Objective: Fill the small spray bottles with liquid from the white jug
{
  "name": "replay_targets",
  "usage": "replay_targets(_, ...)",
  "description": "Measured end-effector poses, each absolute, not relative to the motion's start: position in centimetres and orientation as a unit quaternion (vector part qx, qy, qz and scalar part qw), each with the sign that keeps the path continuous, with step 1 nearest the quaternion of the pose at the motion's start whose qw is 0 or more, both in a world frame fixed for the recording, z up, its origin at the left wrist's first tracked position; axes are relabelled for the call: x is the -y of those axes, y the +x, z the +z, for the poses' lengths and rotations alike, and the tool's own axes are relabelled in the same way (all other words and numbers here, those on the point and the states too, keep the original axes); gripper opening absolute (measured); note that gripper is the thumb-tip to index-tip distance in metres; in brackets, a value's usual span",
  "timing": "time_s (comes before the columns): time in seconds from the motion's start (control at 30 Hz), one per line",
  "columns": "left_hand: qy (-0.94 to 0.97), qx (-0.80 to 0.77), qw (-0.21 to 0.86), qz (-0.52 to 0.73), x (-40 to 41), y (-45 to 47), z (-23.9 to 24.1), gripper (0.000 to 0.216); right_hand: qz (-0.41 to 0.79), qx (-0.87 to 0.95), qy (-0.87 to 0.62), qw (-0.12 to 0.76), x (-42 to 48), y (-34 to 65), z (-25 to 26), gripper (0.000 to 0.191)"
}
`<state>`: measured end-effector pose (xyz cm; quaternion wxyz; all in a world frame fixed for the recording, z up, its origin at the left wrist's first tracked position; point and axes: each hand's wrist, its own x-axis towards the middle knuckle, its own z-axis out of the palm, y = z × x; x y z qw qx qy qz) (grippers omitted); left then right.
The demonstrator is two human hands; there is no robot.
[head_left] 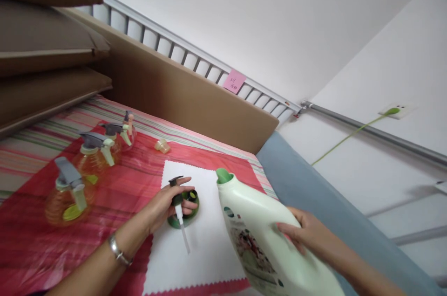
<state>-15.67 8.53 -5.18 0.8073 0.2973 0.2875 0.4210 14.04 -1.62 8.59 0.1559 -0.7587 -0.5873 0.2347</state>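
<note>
My left hand (167, 203) is closed around a black pump head (176, 199), whose white stem and clear dip tube point down toward the front. Beside those fingers stands a small green bottle (174, 222), its mouth uncovered; some fingers reach its neck, though I cannot tell how firmly they touch it. The bottle rests on a white scallop-edged sheet (206, 249). My right hand (302, 230) grips a large pale green detergent jug (258, 221). It is tilted to the left, and its green spout (223, 175) is uncovered and apart from the bottle's mouth.
Spray bottles (66, 203) with yellowish bodies and grey triggers stand on red plastic sheeting (115, 240) at left. A clear cap (162, 146) lies behind the white sheet. Stacked brown cushions (45, 63), a brown board (174, 86) and a grey-blue padded edge (300, 179) bound the area.
</note>
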Motion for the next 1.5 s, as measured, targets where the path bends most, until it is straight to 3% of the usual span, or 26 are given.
replay_targets(0.1, 0.287, -0.287, 0.811, 0.421, -8.6, -15.7, -5.2, 0.05, 0.301, 0.595, -0.736, 0.117, 1.5, 13.2, 8.5, 0.042)
replay_targets(0.23, 0.286, -0.291, 0.815, 0.412, -8.6, -15.6, -5.0, 0.053, 0.283, 0.6, -0.743, 0.088, 1.3, 12.3, 8.4, 0.045)
replay_targets(0.67, 0.279, -0.3, 0.818, 0.404, -8.4, -15.5, -4.5, 0.046, 0.224, 0.67, -0.707, 0.035, 0.1, 11.2, 8.4, 0.03)
replay_targets(1.17, 0.294, -0.299, 0.816, 0.398, -8.2, -15.2, -4.6, 0.042, 0.132, 0.693, -0.706, -0.06, -0.4, 10.9, 10.0, 0.034)
replay_targets(1.5, 0.29, -0.299, 0.823, 0.387, -8.3, -15.1, -4.8, 0.04, 0.091, 0.702, -0.696, -0.122, -0.6, 10.1, 11.0, 0.047)
